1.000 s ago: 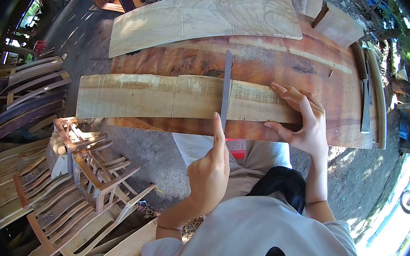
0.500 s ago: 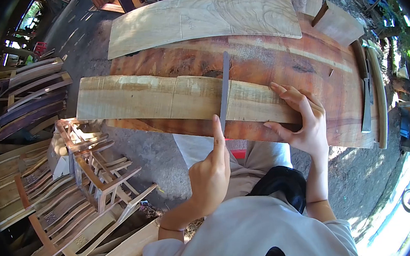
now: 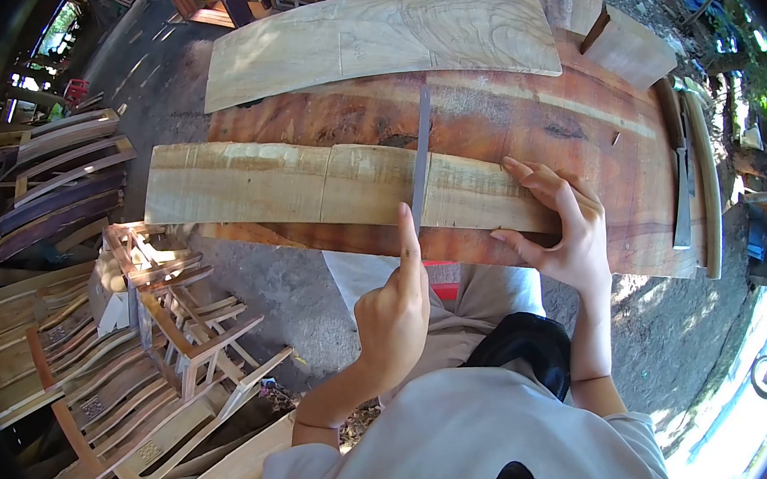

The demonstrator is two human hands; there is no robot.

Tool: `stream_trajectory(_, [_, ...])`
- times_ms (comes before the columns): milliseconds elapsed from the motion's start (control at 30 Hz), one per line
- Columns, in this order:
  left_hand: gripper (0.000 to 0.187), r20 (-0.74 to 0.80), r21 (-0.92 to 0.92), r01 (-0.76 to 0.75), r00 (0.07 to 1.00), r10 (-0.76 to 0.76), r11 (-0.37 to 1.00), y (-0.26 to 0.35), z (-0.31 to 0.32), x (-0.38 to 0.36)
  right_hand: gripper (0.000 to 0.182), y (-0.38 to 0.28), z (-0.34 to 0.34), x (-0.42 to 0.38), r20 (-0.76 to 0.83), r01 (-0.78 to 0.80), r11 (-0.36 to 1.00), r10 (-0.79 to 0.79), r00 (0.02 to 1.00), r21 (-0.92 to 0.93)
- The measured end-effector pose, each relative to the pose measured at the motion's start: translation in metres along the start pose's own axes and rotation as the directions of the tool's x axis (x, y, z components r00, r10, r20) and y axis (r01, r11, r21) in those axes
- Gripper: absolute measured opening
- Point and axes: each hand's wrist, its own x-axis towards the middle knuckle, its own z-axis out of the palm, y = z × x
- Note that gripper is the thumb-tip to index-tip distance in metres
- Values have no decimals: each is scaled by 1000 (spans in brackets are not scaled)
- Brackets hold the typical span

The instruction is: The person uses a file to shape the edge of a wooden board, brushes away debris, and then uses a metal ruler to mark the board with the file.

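A long pale wooden board (image 3: 240, 184) lies across a thick reddish-brown slab (image 3: 500, 108). My right hand (image 3: 573, 240) clasps the board's right end, thumb at its near edge and fingers over its far edge. My left hand (image 3: 394, 317) is closed, with the index finger stretched along a flat grey metal file (image 3: 421, 143). That file crosses the board near its middle, its far tip out over the slab. Its near end is hidden by my hand. Left of the file, a thin line (image 3: 326, 180) runs across the board.
Another curved pale board (image 3: 374, 42) lies at the slab's far side. A chisel-like tool (image 3: 682, 192) rests at the right edge, below a wooden block (image 3: 628, 48). Wooden chair frames (image 3: 179, 324) and stacked curved slats (image 3: 64, 178) stand on the left.
My left hand and the file have slid slightly away from me across the board. My right hand keeps its hold, and the board stays nearly in place.
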Motion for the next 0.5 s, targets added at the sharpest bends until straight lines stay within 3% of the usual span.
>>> stream_trajectory(300, [57,1,21,-8,1000,8,1000,-9,6,-19,59,1,0,-1,10,3,1000,-3,1000,-5])
stream_trajectory(367, [56,-63,-48,-56,997,53,997,-10,6,-11,59,0,0,1,12,5,1000,-5,1000,-4])
stream_trajectory(500, [55,-15,-19,-46,999,46,999,-8,3,3,59,-1,0,1,-3,3,1000,-3,1000,9])
